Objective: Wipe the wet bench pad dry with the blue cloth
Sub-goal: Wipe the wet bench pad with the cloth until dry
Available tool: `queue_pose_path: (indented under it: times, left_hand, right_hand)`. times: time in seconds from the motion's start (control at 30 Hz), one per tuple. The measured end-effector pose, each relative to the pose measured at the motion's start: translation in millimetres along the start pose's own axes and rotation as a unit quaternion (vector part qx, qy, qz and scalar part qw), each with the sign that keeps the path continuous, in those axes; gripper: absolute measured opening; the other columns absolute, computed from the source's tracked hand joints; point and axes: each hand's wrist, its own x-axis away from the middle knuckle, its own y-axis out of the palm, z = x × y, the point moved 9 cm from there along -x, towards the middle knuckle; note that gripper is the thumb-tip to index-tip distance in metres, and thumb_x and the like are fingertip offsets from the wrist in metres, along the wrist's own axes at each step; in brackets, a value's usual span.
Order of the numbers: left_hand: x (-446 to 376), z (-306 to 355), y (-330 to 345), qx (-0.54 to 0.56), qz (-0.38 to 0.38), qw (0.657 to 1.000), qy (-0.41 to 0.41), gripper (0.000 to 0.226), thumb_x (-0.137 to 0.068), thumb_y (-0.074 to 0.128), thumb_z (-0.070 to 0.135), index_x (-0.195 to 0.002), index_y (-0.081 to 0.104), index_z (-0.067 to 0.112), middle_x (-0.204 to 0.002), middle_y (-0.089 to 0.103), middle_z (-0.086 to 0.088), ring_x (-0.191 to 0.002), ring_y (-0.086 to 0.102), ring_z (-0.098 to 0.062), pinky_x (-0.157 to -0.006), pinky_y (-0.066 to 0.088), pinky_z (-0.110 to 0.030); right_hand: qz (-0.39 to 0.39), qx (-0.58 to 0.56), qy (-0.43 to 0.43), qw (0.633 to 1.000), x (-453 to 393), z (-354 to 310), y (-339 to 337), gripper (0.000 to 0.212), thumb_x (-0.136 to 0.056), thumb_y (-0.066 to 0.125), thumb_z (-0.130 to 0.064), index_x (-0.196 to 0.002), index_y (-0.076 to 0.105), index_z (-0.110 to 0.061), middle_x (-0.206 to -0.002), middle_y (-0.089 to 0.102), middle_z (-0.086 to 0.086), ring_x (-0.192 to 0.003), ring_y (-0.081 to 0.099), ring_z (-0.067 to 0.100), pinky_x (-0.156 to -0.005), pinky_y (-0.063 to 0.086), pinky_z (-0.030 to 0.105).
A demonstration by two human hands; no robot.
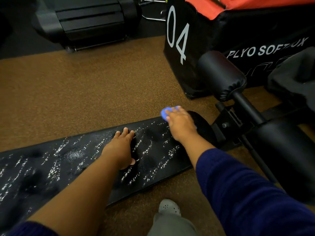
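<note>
A long black bench pad runs from the lower left to the centre right, speckled with white wet droplets. My left hand rests flat on the middle of the pad, fingers straight and thumb out. My right hand presses on the blue cloth at the pad's far right end. Only a small bunched part of the cloth shows beyond my fingertips; the remainder is hidden under my palm.
A black soft plyo box marked "04" with an orange top stands at the upper right. Black roller pads and the bench's metal frame lie right of the pad. A dark machine sits at the back left. My grey shoe stands on brown flooring.
</note>
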Motion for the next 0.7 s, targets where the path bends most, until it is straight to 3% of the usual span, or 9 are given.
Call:
queue_pose_path:
  times: [0.07, 0.1, 0.27, 0.33, 0.4, 0.47, 0.6, 0.63, 0.7]
  left_hand:
    - [0, -1, 0, 0.000, -0.001, 1.000, 0.001, 0.112, -0.077, 0.077, 0.030, -0.152, -0.006, 0.025, -0.161, -0.012, 0.003, -0.149, -0.005, -0.023, -0.117, 0.023, -0.044]
    - [1, -1, 0, 0.001, -0.001, 1.000, 0.002, 0.112, -0.077, 0.077, 0.030, -0.152, -0.006, 0.025, -0.161, -0.012, 0.003, -0.149, -0.005, -0.023, -0.117, 0.023, -0.043]
    - [2, -1, 0, 0.004, -0.002, 1.000, 0.004, 0.111, -0.077, 0.076, 0.030, -0.153, -0.006, 0.026, -0.161, -0.012, 0.004, -0.149, -0.006, -0.022, -0.118, 0.023, -0.043]
    - [2, 0, 0, 0.003, -0.005, 1.000, 0.001, 0.112, -0.077, 0.077, 0.030, -0.152, -0.005, 0.026, -0.161, -0.011, 0.004, -0.149, -0.005, -0.022, -0.118, 0.023, -0.043]
    - [1, 0, -1, 0.006, -0.004, 1.000, 0.000, 0.112, -0.076, 0.077, 0.029, -0.152, -0.004, 0.026, -0.161, -0.011, 0.004, -0.149, -0.005, -0.022, -0.119, 0.022, -0.043]
    - [1, -1, 0, 0.010, -0.003, 1.000, 0.001, 0.112, -0.076, 0.077, 0.030, -0.152, -0.004, 0.026, -0.161, -0.011, 0.004, -0.149, -0.005, -0.022, -0.118, 0.021, -0.043]
    - [1, -2, 0, 0.010, 0.001, 1.000, 0.002, 0.112, -0.077, 0.077, 0.030, -0.152, -0.005, 0.026, -0.161, -0.010, 0.004, -0.149, -0.005, -0.022, -0.117, 0.022, -0.044]
    - [2, -2, 0, 0.009, 0.001, 1.000, 0.001, 0.112, -0.076, 0.078, 0.029, -0.152, -0.005, 0.026, -0.161, -0.010, 0.004, -0.149, -0.005, -0.022, -0.118, 0.022, -0.044]
    - [2, -2, 0, 0.009, 0.004, 1.000, 0.001, 0.112, -0.076, 0.078, 0.029, -0.153, -0.004, 0.026, -0.161, -0.010, 0.004, -0.149, -0.004, -0.022, -0.117, 0.022, -0.044]
  right_hand:
    - [-0.032, -0.056, -0.092, 0.994, 4, -27, 5, 0.037, -0.098, 0.043, -0.020, -0.134, 0.047, -0.014, -0.143, 0.044, 0.008, -0.137, 0.030, 0.022, -0.111, 0.008, 0.023]
    - [-0.031, -0.069, -0.098, 0.992, 3, -24, 3, 0.036, -0.097, 0.045, -0.021, -0.132, 0.050, -0.016, -0.140, 0.047, 0.008, -0.135, 0.033, 0.022, -0.111, 0.010, 0.023]
    - [-0.030, 0.053, 0.036, 0.998, -15, 5, 0, 0.028, -0.093, 0.047, -0.019, -0.120, 0.055, -0.014, -0.126, 0.057, 0.005, -0.122, 0.045, 0.024, -0.105, 0.026, 0.029]
    - [-0.034, 0.015, -0.024, 0.999, -12, -31, -1, 0.029, -0.095, 0.045, -0.016, -0.122, 0.054, -0.011, -0.128, 0.055, 0.009, -0.124, 0.043, 0.025, -0.104, 0.023, 0.028]
    - [-0.052, -0.054, -0.109, 0.991, 6, -61, 0, 0.034, -0.098, 0.043, -0.018, -0.130, 0.052, -0.011, -0.138, 0.049, 0.011, -0.133, 0.035, 0.023, -0.107, 0.011, 0.021]
    - [-0.048, -0.081, -0.137, 0.986, 18, -51, -5, 0.035, -0.097, 0.047, -0.017, -0.131, 0.052, -0.014, -0.141, 0.047, 0.009, -0.136, 0.032, 0.020, -0.109, 0.006, 0.017]
    - [0.011, -0.007, 0.029, 1.000, 7, 0, 2, 0.037, -0.098, 0.041, -0.023, -0.135, 0.047, -0.019, -0.144, 0.043, 0.007, -0.138, 0.026, 0.025, -0.114, 0.016, 0.036]
    - [0.018, 0.004, 0.041, 0.999, 8, -5, 3, 0.039, -0.098, 0.040, -0.023, -0.136, 0.044, -0.019, -0.146, 0.040, 0.006, -0.139, 0.024, 0.026, -0.113, 0.016, 0.037]
    - [0.007, -0.035, -0.028, 0.999, 19, -33, 10, 0.039, -0.096, 0.045, -0.022, -0.135, 0.046, -0.018, -0.145, 0.041, 0.008, -0.138, 0.025, 0.026, -0.113, 0.016, 0.034]
